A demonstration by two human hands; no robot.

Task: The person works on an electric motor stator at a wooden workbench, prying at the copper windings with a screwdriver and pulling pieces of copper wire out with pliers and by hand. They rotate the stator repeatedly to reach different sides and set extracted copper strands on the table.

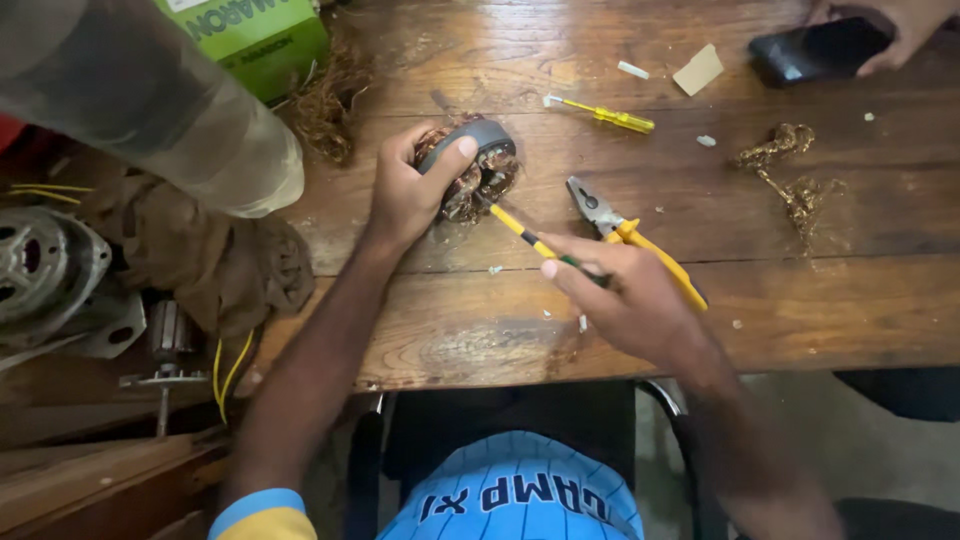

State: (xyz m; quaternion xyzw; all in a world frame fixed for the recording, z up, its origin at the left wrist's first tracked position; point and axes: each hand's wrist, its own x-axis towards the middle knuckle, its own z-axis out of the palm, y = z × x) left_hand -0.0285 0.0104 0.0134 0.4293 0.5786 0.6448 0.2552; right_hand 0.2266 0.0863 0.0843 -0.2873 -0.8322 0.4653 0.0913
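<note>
My left hand grips a round grey motor stator with copper windings, holding it on edge on the wooden table. My right hand holds a thin yellow-and-black screwdriver, its tip pushed into the stator's windings. Yellow-handled pliers lie on the table just beyond my right hand, jaws pointing toward the stator.
A small yellow screwdriver lies farther back. Loose copper wire sits at right, more tangled wire near a green box. Another person's hand holds a dark phone at top right. Motor parts and a brown rag lie at left.
</note>
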